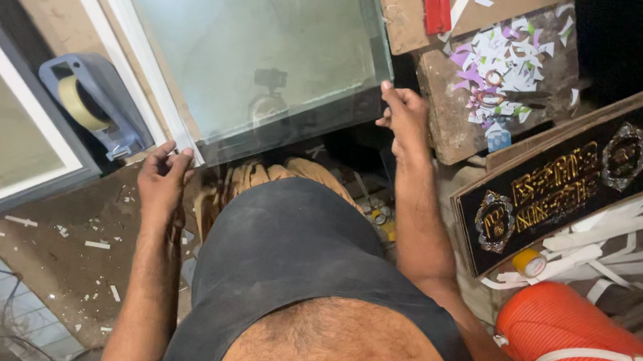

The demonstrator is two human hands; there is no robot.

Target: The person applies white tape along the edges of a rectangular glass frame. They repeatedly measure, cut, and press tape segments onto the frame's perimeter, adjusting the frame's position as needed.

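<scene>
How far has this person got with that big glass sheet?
Looks done: paper scraps litter the bench and a black plaque with gold ornament lies finished-looking beside it. In hand: the left hand and right hand each grip a near corner of the glass pane. Left, as far as shows: the pane sits bare, unframed, and the tape dispenser rests untouched.

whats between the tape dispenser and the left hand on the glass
In the head view, almost nothing: the tape dispenser sits just beyond the left hand, with only a short strip of brown worktop between them. The hand grips the glass pane corner.
</scene>
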